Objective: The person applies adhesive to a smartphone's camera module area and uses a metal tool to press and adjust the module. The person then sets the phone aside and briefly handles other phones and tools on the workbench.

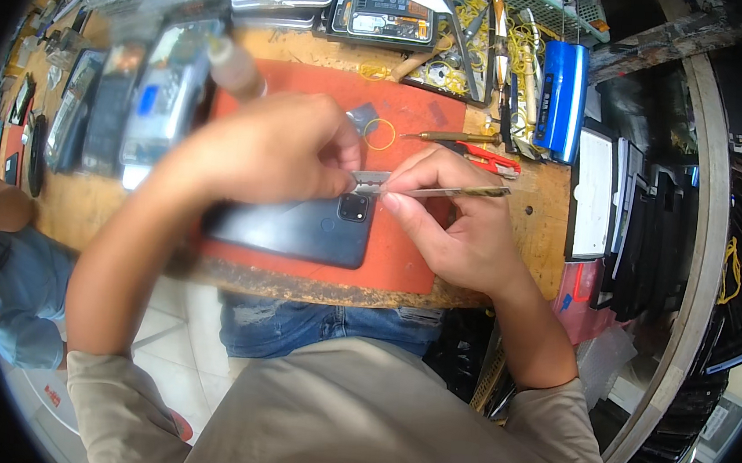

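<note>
Beige shirt [345,423]; left hand [285,149] pinching slotted blade [370,179], right hand [460,226] slim tool [472,191], near phone [287,231].

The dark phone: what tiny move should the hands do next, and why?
Perhaps steady the thin metal piece with the left hand, because the right hand holds a slim tool close beside it, near the camera block of the phone.

Between our left hand [285,149] and right hand [460,222] we saw a thin blade [369,179] of smooth bare metal, and in the right one a slim tool [458,192] that looked metallic. Below the left hand we had a phone [283,233] with a smooth, glossy back; beneath both, a matt red mat [396,266] on a wooden bench top [541,220], rough and worn along our edge.
</note>
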A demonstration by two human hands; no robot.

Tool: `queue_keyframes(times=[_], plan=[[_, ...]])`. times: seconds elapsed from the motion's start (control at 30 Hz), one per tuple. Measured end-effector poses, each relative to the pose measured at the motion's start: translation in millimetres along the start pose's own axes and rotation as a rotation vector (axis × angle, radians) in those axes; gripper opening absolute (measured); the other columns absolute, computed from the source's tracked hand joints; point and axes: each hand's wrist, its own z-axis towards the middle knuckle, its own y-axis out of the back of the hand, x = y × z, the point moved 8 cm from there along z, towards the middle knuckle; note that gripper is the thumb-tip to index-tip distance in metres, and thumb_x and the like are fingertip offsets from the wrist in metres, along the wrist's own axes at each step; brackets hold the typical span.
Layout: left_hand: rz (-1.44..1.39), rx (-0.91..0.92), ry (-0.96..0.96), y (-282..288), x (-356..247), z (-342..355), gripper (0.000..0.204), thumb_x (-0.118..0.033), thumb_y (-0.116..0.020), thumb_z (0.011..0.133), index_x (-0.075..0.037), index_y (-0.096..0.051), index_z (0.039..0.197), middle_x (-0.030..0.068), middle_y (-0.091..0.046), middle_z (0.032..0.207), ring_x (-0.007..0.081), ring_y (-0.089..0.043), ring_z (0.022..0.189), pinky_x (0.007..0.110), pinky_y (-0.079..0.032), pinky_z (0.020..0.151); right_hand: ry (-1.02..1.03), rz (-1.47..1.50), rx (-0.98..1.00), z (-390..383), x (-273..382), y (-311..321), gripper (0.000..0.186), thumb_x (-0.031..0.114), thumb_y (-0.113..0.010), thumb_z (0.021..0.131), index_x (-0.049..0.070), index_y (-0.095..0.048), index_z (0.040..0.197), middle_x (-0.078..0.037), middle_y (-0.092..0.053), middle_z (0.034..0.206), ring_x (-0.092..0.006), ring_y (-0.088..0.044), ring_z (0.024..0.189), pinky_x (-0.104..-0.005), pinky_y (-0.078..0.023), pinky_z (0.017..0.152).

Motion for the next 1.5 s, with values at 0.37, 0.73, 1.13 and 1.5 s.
queue_keyframes(times=[0.37,0.73,1.13,1.5], plan=[[-0.033,-0.124,-0.075,-1,-3,-6,0.013,-0.007,-0.083,0.09,0.002,-0.078,0.097,0.0077,-0.074,0.081,0.0146,-0.07,0.073,0.034,-0.056,0.068,-0.105,0.134,0.033,0,-16,-2,0.01,-0.004,-0.077,0.097,0.001,-0.071,0.101,-0.007,-0.07,0.096,-0.0136,-0.068,0.087,-0.0291,-0.054,0.074],[-0.007,-0.147,-0.105,-1,-2,-7,0.011,-0.006,-0.083,0.088,0.001,-0.077,0.094,0.0096,-0.071,0.078,0.0186,-0.069,0.07,0.035,-0.055,0.066,0.159,-0.075,0.034,3,7,-3,0.017,-0.011,-0.079,0.088,0.0,-0.069,0.095,-0.012,-0.073,0.092,-0.0242,-0.073,0.081,-0.0343,-0.057,0.068],[-0.012,-0.092,-0.023,0,-2,-5,0.016,-0.009,-0.082,0.085,-0.001,-0.078,0.097,0.0173,-0.08,0.091,0.0324,-0.08,0.088,0.043,-0.062,0.08,0.105,0.027,-0.011,-2,-8,-3,0.016,-0.011,-0.079,0.09,0.0,-0.069,0.096,-0.011,-0.073,0.091,-0.0213,-0.072,0.078,-0.0325,-0.056,0.067],[-0.036,-0.122,-0.064,-2,-2,-6,0.014,-0.007,-0.085,0.09,0.002,-0.077,0.097,0.0064,-0.071,0.079,0.0141,-0.066,0.072,0.033,-0.055,0.068,-0.22,0.335,-0.02,-4,-30,-7,0.005,-0.002,-0.074,0.102,-0.001,-0.069,0.103,-0.002,-0.068,0.088,-0.0074,-0.069,0.082,-0.0255,-0.058,0.07]])
